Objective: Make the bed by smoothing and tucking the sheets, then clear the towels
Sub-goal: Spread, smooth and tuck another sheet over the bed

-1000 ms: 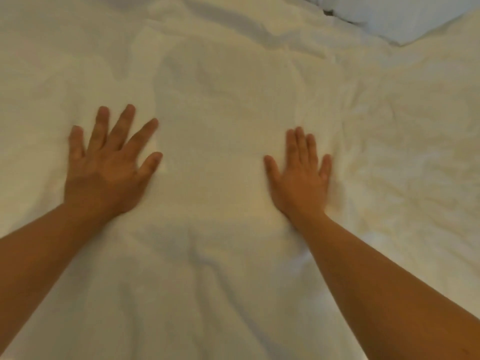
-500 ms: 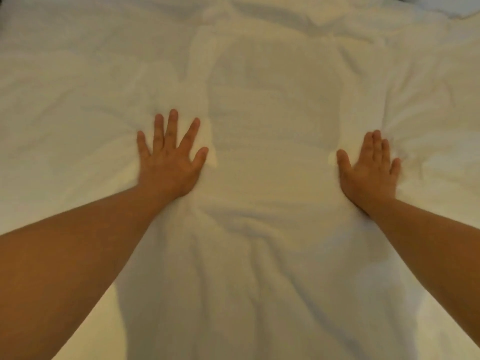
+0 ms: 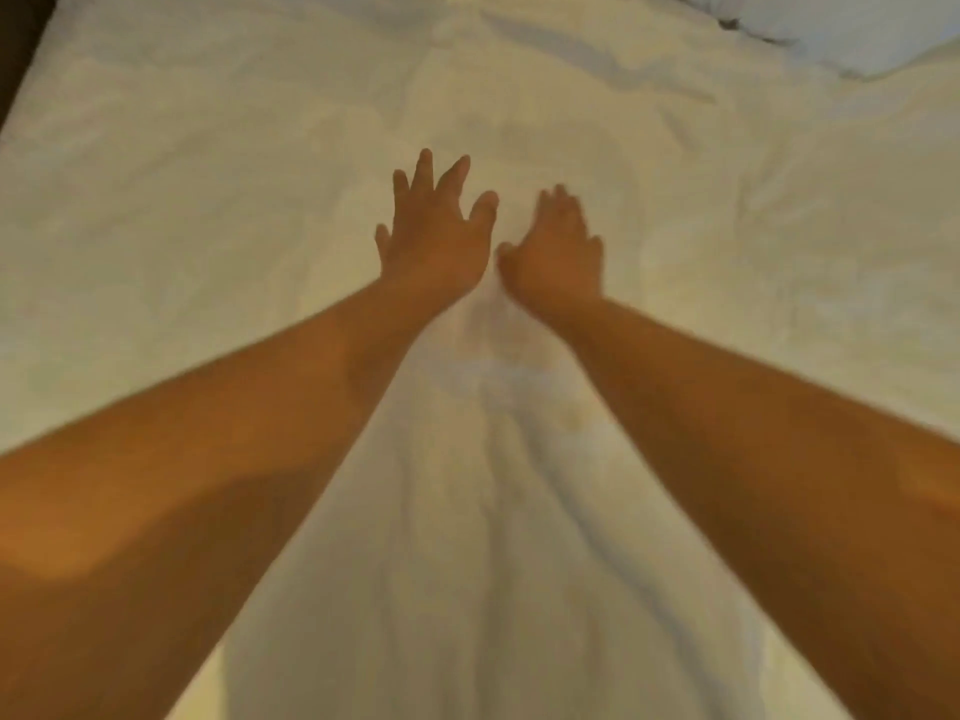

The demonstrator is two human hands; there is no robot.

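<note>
— How will that white sheet [image 3: 260,210] handle?

— Light, soft and limp, I'd judge. It covers the whole bed in view, creased everywhere, with long ridges running toward the camera between the forearms. It won't hold a shape, so flat palms sliding outward suit it better than any pinch; for tucking, the place to grab would be the edge at the mattress side.

— And the hands?

— Both are out over the middle of the sheet, close together. The left hand [image 3: 434,231] has its fingers spread and straight; the right hand [image 3: 558,246] is flat, fingers together. Neither pinches cloth.

— Anything unclear?

— The hands are blurred, so whether they press or hover I cannot tell. A pillow [image 3: 841,28] is cut off at top right. No towels show, and the bed's edges are mostly out of frame.
</note>
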